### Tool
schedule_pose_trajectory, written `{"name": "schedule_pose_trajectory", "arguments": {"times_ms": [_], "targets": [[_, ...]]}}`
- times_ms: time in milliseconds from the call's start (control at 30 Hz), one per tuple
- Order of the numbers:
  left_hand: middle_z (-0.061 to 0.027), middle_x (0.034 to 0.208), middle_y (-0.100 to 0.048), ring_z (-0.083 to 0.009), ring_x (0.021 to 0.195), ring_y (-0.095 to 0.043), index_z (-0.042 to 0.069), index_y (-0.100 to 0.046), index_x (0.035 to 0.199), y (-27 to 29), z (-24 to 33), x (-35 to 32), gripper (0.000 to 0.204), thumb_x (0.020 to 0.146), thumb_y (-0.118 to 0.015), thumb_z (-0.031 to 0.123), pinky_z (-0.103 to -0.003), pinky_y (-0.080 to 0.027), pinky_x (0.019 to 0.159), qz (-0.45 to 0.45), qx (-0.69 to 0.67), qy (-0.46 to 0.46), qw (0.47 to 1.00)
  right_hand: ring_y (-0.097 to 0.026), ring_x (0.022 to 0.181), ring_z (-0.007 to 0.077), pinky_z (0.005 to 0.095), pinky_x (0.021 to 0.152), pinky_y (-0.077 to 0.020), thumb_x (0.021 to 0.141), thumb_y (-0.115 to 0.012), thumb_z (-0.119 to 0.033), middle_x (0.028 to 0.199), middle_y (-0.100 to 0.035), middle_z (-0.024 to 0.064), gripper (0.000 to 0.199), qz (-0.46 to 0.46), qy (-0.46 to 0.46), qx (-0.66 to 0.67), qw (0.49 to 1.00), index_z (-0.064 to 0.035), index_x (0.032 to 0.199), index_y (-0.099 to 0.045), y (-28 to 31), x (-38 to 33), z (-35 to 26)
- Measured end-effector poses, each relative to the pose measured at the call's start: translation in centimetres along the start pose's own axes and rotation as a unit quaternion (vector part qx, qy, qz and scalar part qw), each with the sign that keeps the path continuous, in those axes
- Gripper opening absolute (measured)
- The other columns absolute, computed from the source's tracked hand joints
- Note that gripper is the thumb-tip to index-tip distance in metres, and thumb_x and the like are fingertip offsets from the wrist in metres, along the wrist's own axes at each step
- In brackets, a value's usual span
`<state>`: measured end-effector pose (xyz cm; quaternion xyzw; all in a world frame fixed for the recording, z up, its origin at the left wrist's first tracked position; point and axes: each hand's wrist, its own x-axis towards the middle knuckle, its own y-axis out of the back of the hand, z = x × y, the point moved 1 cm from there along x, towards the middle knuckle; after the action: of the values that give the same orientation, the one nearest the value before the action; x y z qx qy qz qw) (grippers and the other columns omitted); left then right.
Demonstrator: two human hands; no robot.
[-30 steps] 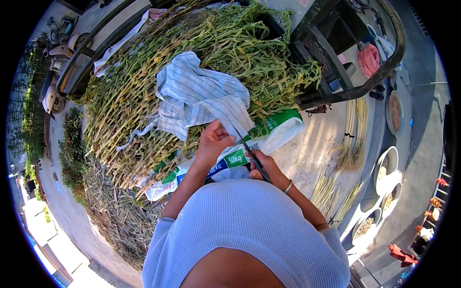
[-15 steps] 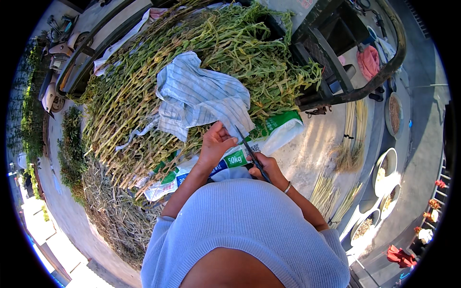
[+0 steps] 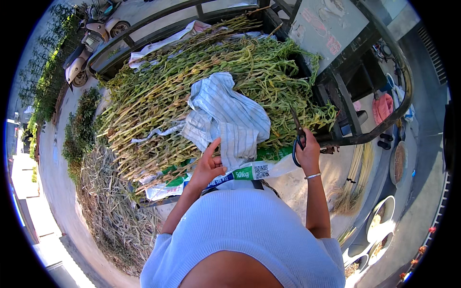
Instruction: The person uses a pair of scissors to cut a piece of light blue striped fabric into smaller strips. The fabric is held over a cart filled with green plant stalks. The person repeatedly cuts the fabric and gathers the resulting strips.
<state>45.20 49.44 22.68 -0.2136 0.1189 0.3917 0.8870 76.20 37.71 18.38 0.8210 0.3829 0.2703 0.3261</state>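
A big heap of green and yellow plant stalks [image 3: 192,86] fills a cart in front of me. On top of it lies a crumpled blue-and-white striped cloth [image 3: 225,115]. My left hand [image 3: 207,168] reaches toward the cloth's lower edge, fingers apart, holding nothing. My right hand [image 3: 307,153] is raised at the right of the heap and grips dark scissors [image 3: 297,129] with blue handles, blades pointing up. A white, green and blue woven sack [image 3: 240,174] lies under the heap's near edge.
The cart's dark metal frame and handle bar [image 3: 384,125] curve around the right side. Dry straw [image 3: 105,211] lies on the ground at left. Round bowls [image 3: 382,218] and a bundle of pale stalks [image 3: 357,168] are at right. A scooter [image 3: 91,43] stands at far left.
My right hand has lifted the scissors from in front of my chest up and to the right. My left hand has opened near the striped cloth.
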Motion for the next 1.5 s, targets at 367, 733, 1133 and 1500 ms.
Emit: {"name": "schedule_pose_trajectory", "arguments": {"times_ms": [367, 733, 1133, 1500], "targets": [[-0.0069, 0.095, -0.063, -0.0089, 0.085, -0.057, 0.0, -0.051, 0.122, 2.0, 0.8, -6.8, 0.047, 0.078, -0.046, -0.014, -0.022, -0.045, 0.077, 0.016, -0.018, -0.093, 0.995, -0.055, 0.081, 0.037, 0.0415, 0.066, -0.0482, 0.077, -0.057, -0.004, 0.089, -0.053, 0.0228, 0.04, -0.097, 0.048, -0.315, 0.943, -0.0008, 0.116, -0.047, -7.9, 8.0, 1.7], [-0.0071, 0.093, -0.058, -0.0118, 0.081, -0.056, -0.002, -0.064, 0.087, 2.7, 1.5, -5.2, 0.021, 0.07, -0.061, -0.013, -0.023, -0.045, 0.072, 0.273, 0.117, -0.214, 0.931, -0.057, 0.077, 0.0277, 0.0364, 0.066, -0.047, 0.067, -0.075, -0.025, 0.084, -0.058, 0.0149, 0.042, -0.212, 0.029, 0.109, 0.971, 0.0026, 0.093, -0.059, -9.2, -0.9, -6.0], [-0.0108, 0.072, -0.056, -0.0193, 0.069, -0.056, 0.006, -0.041, 0.091, 2.0, 5.0, -5.0, 0.01, 0.093, -0.045, 0.014, -0.037, -0.049, 0.072, 0.222, -0.049, -0.352, 0.908, -0.056, 0.076, 0.0087, 0.0217, 0.061, -0.0437, 0.084, -0.062, -0.016, 0.09, -0.061, 0.0041, 0.015, -0.238, -0.238, 0.499, 0.798, -0.0034, 0.091, -0.056, -11.5, -1.5, -6.1], [-0.0093, 0.071, -0.053, -0.0184, 0.063, -0.053, 0.01, -0.043, 0.101, -0.3, 8.1, -4.5, 0.014, 0.096, -0.041, 0.023, -0.033, -0.046, 0.061, 0.181, -0.087, -0.343, 0.918, -0.058, 0.086, 0.0144, 0.0296, 0.072, -0.0482, 0.081, -0.064, -0.007, 0.102, -0.059, 0.0054, 0.036, -0.447, -0.262, 0.678, 0.522, -0.0038, 0.114, -0.049, -13.5, -4.0, -12.5]]}}
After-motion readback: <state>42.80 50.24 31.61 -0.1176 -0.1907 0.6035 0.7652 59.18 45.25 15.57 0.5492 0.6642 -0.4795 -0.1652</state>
